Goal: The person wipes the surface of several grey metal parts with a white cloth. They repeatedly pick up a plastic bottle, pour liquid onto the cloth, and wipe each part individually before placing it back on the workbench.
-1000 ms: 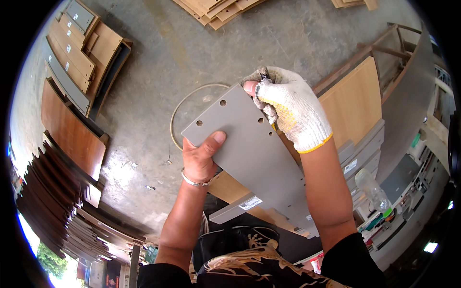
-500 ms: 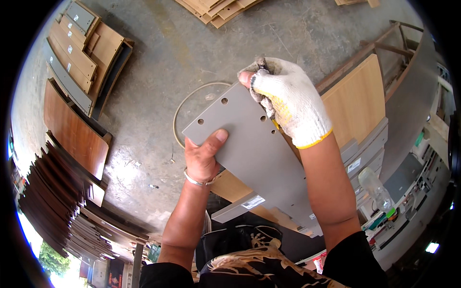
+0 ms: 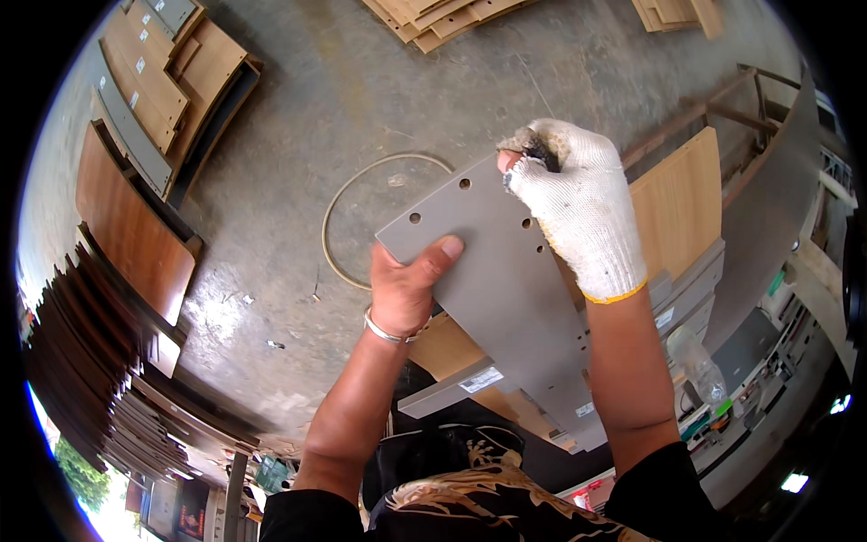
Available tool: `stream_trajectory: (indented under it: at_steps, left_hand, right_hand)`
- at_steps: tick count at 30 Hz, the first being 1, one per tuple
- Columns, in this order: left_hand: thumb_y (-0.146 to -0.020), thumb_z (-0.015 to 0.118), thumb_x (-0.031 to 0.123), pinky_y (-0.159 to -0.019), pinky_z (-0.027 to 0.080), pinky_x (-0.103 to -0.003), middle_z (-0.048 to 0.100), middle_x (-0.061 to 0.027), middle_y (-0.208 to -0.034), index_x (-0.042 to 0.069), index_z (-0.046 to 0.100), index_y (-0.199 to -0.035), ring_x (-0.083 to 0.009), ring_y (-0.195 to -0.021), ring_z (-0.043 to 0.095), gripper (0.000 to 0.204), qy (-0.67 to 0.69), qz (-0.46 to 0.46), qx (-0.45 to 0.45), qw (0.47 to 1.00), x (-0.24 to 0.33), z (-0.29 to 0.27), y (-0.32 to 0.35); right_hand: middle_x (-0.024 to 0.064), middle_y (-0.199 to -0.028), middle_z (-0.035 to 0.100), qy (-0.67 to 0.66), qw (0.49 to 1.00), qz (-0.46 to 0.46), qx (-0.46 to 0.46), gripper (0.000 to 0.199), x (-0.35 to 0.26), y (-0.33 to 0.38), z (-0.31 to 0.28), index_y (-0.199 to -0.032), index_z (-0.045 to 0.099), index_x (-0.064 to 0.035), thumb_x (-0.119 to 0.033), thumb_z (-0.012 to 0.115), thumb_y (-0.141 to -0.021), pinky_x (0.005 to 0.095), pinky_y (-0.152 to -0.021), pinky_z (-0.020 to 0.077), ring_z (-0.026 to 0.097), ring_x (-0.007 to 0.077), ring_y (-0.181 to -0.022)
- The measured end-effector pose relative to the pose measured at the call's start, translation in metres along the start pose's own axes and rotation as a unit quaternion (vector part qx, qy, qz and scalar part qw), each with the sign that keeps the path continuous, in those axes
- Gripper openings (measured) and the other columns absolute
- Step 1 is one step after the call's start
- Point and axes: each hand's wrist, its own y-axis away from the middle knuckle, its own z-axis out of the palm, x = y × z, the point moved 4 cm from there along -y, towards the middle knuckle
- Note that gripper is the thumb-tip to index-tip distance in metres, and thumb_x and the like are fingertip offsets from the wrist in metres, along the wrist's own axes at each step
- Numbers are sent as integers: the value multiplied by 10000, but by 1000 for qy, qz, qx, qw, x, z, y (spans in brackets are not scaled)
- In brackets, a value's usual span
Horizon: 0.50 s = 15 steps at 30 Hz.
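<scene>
A grey panel [image 3: 519,280] with several round drilled holes slants from near my body to the middle of the view. My bare left hand [image 3: 405,287] grips its left edge, thumb flat on top and fingers hidden underneath. At the far right corner of the panel is my right hand [image 3: 585,203], in a white knitted glove with a yellow cuff. Its bare thumb tip presses a crumpled, dirty grey rag [image 3: 521,141] at the edge; the other fingers are curled and partly hidden.
Wood-coloured boards [image 3: 682,203] and grey boards with labels lie beneath and to the right. A clear plastic bottle [image 3: 697,366] is at the right. Stacked panels [image 3: 208,68] and a brown curved-looking panel [image 3: 131,226] stand left. A thin hoop [image 3: 330,217] lies on the concrete floor [image 3: 298,126].
Both hands and the far end of the panel have shifted right in the view. My right hand has turned a little at the corner, showing a dark patch on the rag. The left grip is unchanged.
</scene>
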Motion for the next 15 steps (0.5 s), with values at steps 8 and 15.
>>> stream_trajectory:
  at_steps: [8,15]
  left_hand:
    - [-931,824,141,-859,583,-332,752,-75,-1104,-10,694,-1246,-167,-969,709,372,-35,-3,-16,999,0,-4,-1]
    - [-890,874,179,-942,562,-354,728,-103,-1170,-34,648,-1312,-192,-1059,690,524,-39,-3,8,999,8,-2,2]
  right_hand:
    - [-29,-778,623,-29,998,-38,35,55,1,1,5,-876,690,10,-19,730,-902,224,-676,448,535,39,-739]
    - [-17,-742,593,-167,982,50,74,91,20,10,10,-932,708,19,-71,723,-928,251,-593,407,492,55,-659]
